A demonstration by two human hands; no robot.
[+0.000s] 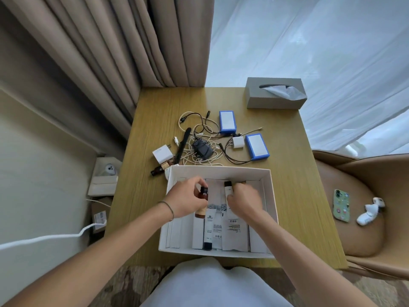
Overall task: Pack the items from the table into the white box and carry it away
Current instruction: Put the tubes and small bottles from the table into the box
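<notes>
Open white cardboard box (269, 196) sits on the wooden worktop (294, 173), near edge. Your left hand (188, 200) grips a small brown bottle with a black cap (203, 196) inside it; your right hand (243, 201) curls round a white black-capped tube (228, 187). Tangled cables (203, 140) lie beyond.

Print on the tubes (208, 227) in the white box (218, 170) is illegible
</notes>
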